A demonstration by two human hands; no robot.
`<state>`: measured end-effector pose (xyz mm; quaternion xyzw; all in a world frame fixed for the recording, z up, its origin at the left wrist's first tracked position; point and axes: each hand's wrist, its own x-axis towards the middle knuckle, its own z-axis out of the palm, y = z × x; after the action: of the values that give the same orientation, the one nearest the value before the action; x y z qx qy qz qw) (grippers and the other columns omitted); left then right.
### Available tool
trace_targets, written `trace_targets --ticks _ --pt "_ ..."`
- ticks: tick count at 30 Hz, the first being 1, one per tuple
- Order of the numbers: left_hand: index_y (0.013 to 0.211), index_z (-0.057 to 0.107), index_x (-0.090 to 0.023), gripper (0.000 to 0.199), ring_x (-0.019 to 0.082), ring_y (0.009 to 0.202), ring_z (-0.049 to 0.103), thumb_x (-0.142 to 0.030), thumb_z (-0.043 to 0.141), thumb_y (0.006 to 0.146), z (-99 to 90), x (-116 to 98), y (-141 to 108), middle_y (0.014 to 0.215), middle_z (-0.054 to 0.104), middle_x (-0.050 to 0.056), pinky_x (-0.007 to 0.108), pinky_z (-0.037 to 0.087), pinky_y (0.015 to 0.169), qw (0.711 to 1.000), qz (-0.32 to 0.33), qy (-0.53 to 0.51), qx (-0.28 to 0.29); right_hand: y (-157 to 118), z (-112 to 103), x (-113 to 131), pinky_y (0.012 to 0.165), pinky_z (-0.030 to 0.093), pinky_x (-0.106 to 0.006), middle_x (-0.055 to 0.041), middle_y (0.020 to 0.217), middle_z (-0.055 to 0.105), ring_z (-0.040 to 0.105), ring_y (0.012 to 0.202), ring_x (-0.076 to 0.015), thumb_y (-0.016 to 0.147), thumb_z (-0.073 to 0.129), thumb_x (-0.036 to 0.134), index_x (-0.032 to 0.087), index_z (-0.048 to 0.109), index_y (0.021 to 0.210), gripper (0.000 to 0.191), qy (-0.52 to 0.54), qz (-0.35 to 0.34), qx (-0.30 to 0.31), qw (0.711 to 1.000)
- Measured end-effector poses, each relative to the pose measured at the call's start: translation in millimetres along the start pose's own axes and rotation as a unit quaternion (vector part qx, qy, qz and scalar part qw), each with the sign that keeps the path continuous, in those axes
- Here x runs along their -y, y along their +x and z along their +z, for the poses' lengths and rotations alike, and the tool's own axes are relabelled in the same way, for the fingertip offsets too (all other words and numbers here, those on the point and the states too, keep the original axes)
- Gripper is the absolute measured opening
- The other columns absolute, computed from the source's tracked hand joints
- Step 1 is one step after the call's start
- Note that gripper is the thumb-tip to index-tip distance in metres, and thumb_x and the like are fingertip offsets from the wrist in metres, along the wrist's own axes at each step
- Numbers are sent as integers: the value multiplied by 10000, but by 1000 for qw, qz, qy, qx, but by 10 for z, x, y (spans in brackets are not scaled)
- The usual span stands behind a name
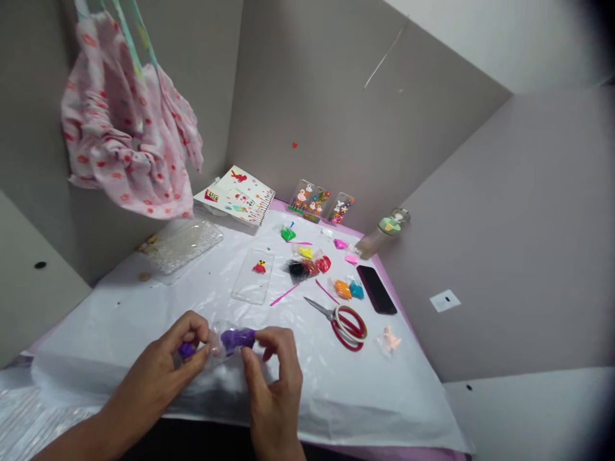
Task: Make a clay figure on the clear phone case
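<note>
Low over the near part of the table, a clear plastic bag of purple clay (pixel 232 341) is stretched between both hands. My left hand (pixel 180 352) pinches the bag's left end between thumb and forefinger. A small lump of purple clay (pixel 186 349) shows within its curled fingers. My right hand (pixel 276 371) grips the bag's right end, thumb below and forefinger on top. Just beyond the hands lies a clear phone case (pixel 245 285) with a small red and yellow clay figure (pixel 260 266) on it.
Red-handled scissors (pixel 343 323) lie right of the hands, with a black phone (pixel 377 289) farther right. Pink clay modelling tools (pixel 285 294) and bags of orange clay (pixel 343 289) and black clay (pixel 296 269) are mid-table. A bottle (pixel 382 235) stands at the back right.
</note>
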<state>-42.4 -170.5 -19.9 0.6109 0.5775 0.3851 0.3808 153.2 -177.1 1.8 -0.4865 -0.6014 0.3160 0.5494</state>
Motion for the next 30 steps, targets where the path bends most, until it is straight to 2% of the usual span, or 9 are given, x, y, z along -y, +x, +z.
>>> trace_targets --ticks 3,6,8,10,13,16,21,25,30 --pt "899 589 -281 296 221 836 688 -560 562 995 -42 -2 -14 861 694 -9 286 545 777 999 7 -22 32 11 -61 -30 947 514 -363 -84 1252 709 645 1150 -259 889 750 257 269 692 1280 395 19 39 21 999" --pt "1026 692 -302 285 240 955 729 -562 577 997 -64 -2 -31 978 754 9 292 561 858 997 5 -33 64 35 -77 -2 862 525 -337 -60 1057 750 677 977 -237 919 721 343 230 749 1122 234 96 142 113 979" --pt "1113 745 -336 295 261 1038 735 -567 639 963 -56 5 -44 1093 792 16 310 556 917 998 -3 -28 48 48 -73 26 791 504 -309 -32 916 724 647 865 -209 920 714 375 215 754 1002 184 130 168 133 968" --pt "1122 788 -371 283 277 1058 719 -557 691 931 -33 10 -56 1104 809 10 340 534 949 1000 21 -19 12 53 -69 44 772 481 -296 -20 887 700 615 839 -193 909 722 376 210 749 978 182 142 169 127 967" --pt "1089 821 -422 203 269 946 683 -496 724 927 -5 9 -67 953 802 -10 358 486 897 995 92 -9 -35 49 -68 53 749 460 -291 -13 857 677 584 810 -184 905 715 362 208 743 955 164 137 168 128 968" --pt "1146 806 -466 233 251 874 662 -404 752 927 -6 -12 -80 889 787 -33 344 459 839 989 142 0 -35 42 -68 62 751 454 -296 -14 850 676 583 813 -189 907 700 343 209 737 949 146 124 162 131 970" --pt "1122 807 -440 209 254 907 646 -374 739 936 -1 -150 -114 938 792 -32 367 419 890 983 164 14 -84 38 -68 91 789 454 -303 -20 880 688 600 851 -196 923 664 314 213 723 950 121 97 140 131 977" --pt "1018 808 -376 140 247 870 639 -333 699 941 20 -232 -95 915 786 -34 382 388 899 978 187 29 -82 28 -65 87 781 451 -302 -17 867 680 600 840 -194 942 640 304 212 714 940 118 79 138 137 978" --pt "1034 765 -357 132 236 869 646 -315 658 968 23 -189 -53 923 773 -39 368 382 873 973 217 62 -49 14 -77 72 777 457 -301 -21 871 688 608 837 -194 961 631 294 209 710 946 117 71 125 147 979"
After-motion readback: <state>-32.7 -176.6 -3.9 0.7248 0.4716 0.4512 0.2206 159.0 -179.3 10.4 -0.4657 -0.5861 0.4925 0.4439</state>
